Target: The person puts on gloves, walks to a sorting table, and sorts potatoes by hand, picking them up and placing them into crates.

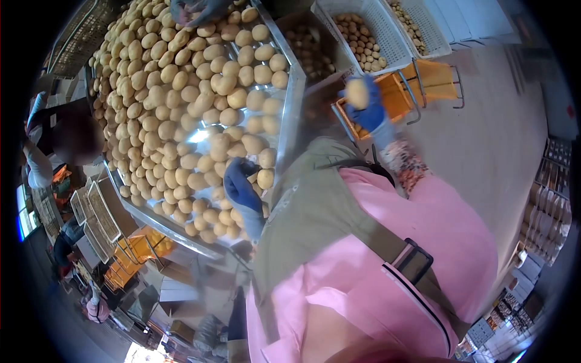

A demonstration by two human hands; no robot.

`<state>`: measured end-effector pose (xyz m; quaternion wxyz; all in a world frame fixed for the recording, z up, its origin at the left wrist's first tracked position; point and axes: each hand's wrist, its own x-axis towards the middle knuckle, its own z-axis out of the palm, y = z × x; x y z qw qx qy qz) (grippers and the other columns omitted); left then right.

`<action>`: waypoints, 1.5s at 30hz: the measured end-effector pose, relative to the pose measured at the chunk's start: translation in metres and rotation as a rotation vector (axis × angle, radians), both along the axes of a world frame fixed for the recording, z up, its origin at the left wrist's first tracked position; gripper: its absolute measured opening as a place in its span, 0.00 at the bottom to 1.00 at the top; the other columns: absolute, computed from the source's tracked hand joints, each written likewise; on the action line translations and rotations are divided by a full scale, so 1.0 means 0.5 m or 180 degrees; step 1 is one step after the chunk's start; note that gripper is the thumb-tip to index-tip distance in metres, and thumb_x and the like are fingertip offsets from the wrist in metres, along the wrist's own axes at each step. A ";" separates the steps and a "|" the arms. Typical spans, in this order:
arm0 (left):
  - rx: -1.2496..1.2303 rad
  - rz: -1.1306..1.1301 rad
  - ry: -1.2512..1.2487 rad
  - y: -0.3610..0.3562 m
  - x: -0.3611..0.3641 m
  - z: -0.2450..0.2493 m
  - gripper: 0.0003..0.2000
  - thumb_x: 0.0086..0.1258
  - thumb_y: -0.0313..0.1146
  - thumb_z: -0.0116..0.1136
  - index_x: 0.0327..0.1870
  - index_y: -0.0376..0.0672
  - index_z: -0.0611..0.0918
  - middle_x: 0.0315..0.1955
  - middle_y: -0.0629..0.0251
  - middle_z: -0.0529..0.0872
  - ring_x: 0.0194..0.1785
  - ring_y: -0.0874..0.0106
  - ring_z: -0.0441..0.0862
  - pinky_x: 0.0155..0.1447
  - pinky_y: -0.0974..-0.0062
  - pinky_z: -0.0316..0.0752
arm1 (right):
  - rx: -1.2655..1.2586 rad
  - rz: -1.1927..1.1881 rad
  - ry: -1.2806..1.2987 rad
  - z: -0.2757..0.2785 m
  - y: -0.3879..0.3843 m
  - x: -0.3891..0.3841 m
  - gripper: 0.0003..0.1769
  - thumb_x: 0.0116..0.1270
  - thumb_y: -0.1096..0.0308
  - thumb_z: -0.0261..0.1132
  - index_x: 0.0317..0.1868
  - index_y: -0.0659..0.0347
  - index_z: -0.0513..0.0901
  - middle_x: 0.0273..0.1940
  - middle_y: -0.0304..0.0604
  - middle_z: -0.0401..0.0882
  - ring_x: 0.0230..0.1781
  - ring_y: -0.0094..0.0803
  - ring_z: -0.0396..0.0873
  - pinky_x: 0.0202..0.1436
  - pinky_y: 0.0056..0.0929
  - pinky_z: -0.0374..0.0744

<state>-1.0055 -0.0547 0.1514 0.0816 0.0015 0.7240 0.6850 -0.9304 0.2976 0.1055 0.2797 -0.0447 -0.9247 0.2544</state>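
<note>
My right hand [368, 111], in a blue glove, grips a potato [357, 94] above the edge of an orange crate [392, 97] beside the table. Over the near edge of the metal table [292, 115], my left hand [241, 185], also gloved in blue, is curled among the potatoes. Its fingers are bent inward, and whatever they hold is hidden. Loose potatoes [265, 178] lie right beside it. A large heap of potatoes [169, 115] covers most of the tabletop, thinning toward my side.
Another person's gloved hand [200, 11] is on the heap's far side. White crates [393, 57] of smaller potatoes stand past the orange one. A second orange crate [130, 260] and stacked baskets [97, 212] are at the left. Another person [66, 130] stands across the table.
</note>
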 end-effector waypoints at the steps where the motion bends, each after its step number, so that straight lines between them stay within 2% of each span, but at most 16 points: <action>1: -0.0007 0.0047 -0.0003 -0.010 0.007 0.000 0.16 0.78 0.37 0.45 0.55 0.33 0.77 0.34 0.62 0.85 0.38 0.74 0.81 0.46 0.76 0.75 | 0.0967 -0.0322 0.0047 -0.017 0.056 0.027 0.20 0.60 0.62 0.64 0.50 0.63 0.78 0.47 0.51 0.78 0.50 0.45 0.76 0.61 0.42 0.72; 3: 0.0161 0.0519 -0.0474 -0.030 0.020 0.003 0.14 0.76 0.33 0.46 0.50 0.32 0.79 0.37 0.62 0.83 0.41 0.74 0.78 0.50 0.78 0.74 | 0.1089 -0.1293 0.0128 -0.069 0.162 0.078 0.14 0.63 0.63 0.62 0.44 0.63 0.79 0.40 0.51 0.80 0.48 0.48 0.77 0.57 0.45 0.72; 4: 0.0136 0.0641 -0.0458 -0.038 0.025 0.002 0.14 0.76 0.33 0.46 0.50 0.32 0.79 0.37 0.62 0.83 0.41 0.74 0.78 0.50 0.78 0.74 | -0.0011 -0.2086 -0.0951 0.023 0.151 0.078 0.15 0.62 0.61 0.65 0.42 0.64 0.76 0.39 0.52 0.80 0.43 0.47 0.79 0.50 0.42 0.75; 6: -0.0102 0.0664 -0.0380 -0.061 0.042 -0.004 0.14 0.76 0.34 0.46 0.51 0.32 0.78 0.37 0.62 0.83 0.41 0.74 0.79 0.48 0.77 0.74 | -0.0103 -0.2452 -0.1019 -0.129 0.335 0.162 0.24 0.56 0.58 0.70 0.44 0.65 0.72 0.40 0.49 0.79 0.37 0.42 0.79 0.43 0.38 0.78; 8: -0.0359 0.0713 -0.0301 -0.087 0.062 -0.016 0.15 0.77 0.34 0.46 0.53 0.32 0.78 0.38 0.61 0.84 0.41 0.74 0.80 0.47 0.77 0.75 | -0.0938 -0.2637 -0.0705 -0.106 0.372 0.177 0.27 0.55 0.57 0.72 0.47 0.64 0.71 0.41 0.49 0.78 0.41 0.40 0.79 0.44 0.40 0.79; 9: -0.0180 0.0667 -0.0127 -0.098 0.068 -0.028 0.14 0.76 0.34 0.47 0.53 0.33 0.79 0.38 0.62 0.84 0.42 0.74 0.81 0.46 0.77 0.74 | -0.0013 -0.2944 -0.1093 -0.234 0.520 0.241 0.27 0.56 0.56 0.72 0.51 0.59 0.71 0.43 0.46 0.78 0.42 0.40 0.80 0.45 0.40 0.79; 11: -0.0202 0.0883 -0.0395 -0.098 0.084 -0.024 0.12 0.76 0.32 0.48 0.52 0.34 0.80 0.37 0.63 0.84 0.40 0.76 0.80 0.46 0.79 0.74 | 0.0913 -0.2400 -0.3342 -0.113 0.532 0.211 0.21 0.65 0.46 0.60 0.43 0.55 0.81 0.41 0.45 0.84 0.43 0.42 0.83 0.45 0.38 0.79; 12: -0.0218 0.0929 -0.0378 -0.099 0.091 -0.032 0.12 0.76 0.31 0.48 0.51 0.35 0.80 0.37 0.64 0.84 0.40 0.76 0.80 0.45 0.79 0.73 | 0.1378 -0.2516 -0.3384 -0.125 0.569 0.221 0.23 0.68 0.44 0.55 0.39 0.55 0.84 0.39 0.46 0.86 0.42 0.42 0.83 0.46 0.38 0.79; 15: -0.0460 0.0968 -0.0319 -0.110 0.118 -0.080 0.10 0.75 0.28 0.49 0.50 0.35 0.80 0.40 0.65 0.82 0.43 0.74 0.78 0.48 0.76 0.74 | 0.0554 -0.3210 -0.2925 -0.117 0.621 0.223 0.21 0.68 0.49 0.55 0.43 0.58 0.83 0.44 0.47 0.84 0.45 0.41 0.82 0.49 0.39 0.78; 16: -0.0816 0.1075 -0.0369 -0.100 0.116 -0.074 0.16 0.78 0.38 0.47 0.55 0.35 0.78 0.37 0.64 0.84 0.40 0.76 0.81 0.45 0.79 0.76 | 0.0596 -0.3228 -0.2730 -0.114 0.622 0.214 0.21 0.68 0.49 0.55 0.43 0.58 0.82 0.44 0.47 0.84 0.46 0.41 0.82 0.50 0.39 0.78; 18: 0.0020 0.1398 -0.0713 -0.073 0.126 -0.045 0.15 0.78 0.38 0.47 0.54 0.36 0.79 0.36 0.63 0.84 0.39 0.75 0.81 0.44 0.78 0.76 | 0.0694 -0.3161 -0.2339 -0.119 0.614 0.192 0.20 0.68 0.51 0.55 0.45 0.59 0.82 0.46 0.47 0.83 0.47 0.42 0.81 0.51 0.39 0.77; 24: -0.1088 0.1285 -0.0680 -0.064 0.128 -0.016 0.13 0.76 0.38 0.47 0.42 0.38 0.80 0.33 0.65 0.83 0.38 0.77 0.79 0.45 0.77 0.74 | 0.0465 -0.2347 -0.1180 -0.119 0.511 0.071 0.18 0.68 0.56 0.56 0.49 0.60 0.80 0.49 0.48 0.81 0.50 0.43 0.79 0.55 0.38 0.75; 30: -0.0845 0.1619 -0.0589 -0.041 0.141 -0.022 0.15 0.73 0.35 0.55 0.54 0.36 0.78 0.44 0.60 0.84 0.48 0.74 0.81 0.54 0.76 0.75 | -0.0464 -0.0745 -0.0523 -0.129 0.301 -0.075 0.19 0.67 0.61 0.57 0.54 0.61 0.78 0.53 0.49 0.79 0.54 0.43 0.77 0.59 0.37 0.73; 38: -0.0811 0.1471 -0.0511 -0.042 0.140 0.062 0.17 0.74 0.43 0.51 0.55 0.40 0.77 0.44 0.57 0.83 0.48 0.67 0.80 0.54 0.69 0.73 | -0.2911 0.2048 -0.1432 -0.161 -0.022 -0.210 0.21 0.67 0.67 0.59 0.60 0.63 0.75 0.58 0.50 0.76 0.59 0.44 0.74 0.64 0.36 0.70; 41: -0.0777 0.1511 -0.0618 -0.039 0.125 0.077 0.19 0.74 0.43 0.51 0.58 0.40 0.76 0.48 0.57 0.82 0.52 0.67 0.79 0.56 0.70 0.72 | -0.0808 0.2560 -0.1329 -0.106 -0.162 -0.264 0.18 0.68 0.69 0.56 0.55 0.69 0.77 0.54 0.55 0.79 0.56 0.47 0.76 0.63 0.37 0.71; 45: -0.0759 0.1486 -0.0868 -0.036 0.127 0.101 0.20 0.74 0.42 0.51 0.60 0.39 0.75 0.51 0.57 0.81 0.55 0.67 0.78 0.58 0.71 0.72 | -0.0623 0.2599 -0.1009 -0.119 -0.221 -0.318 0.16 0.71 0.67 0.55 0.52 0.69 0.78 0.51 0.53 0.79 0.53 0.46 0.77 0.59 0.38 0.73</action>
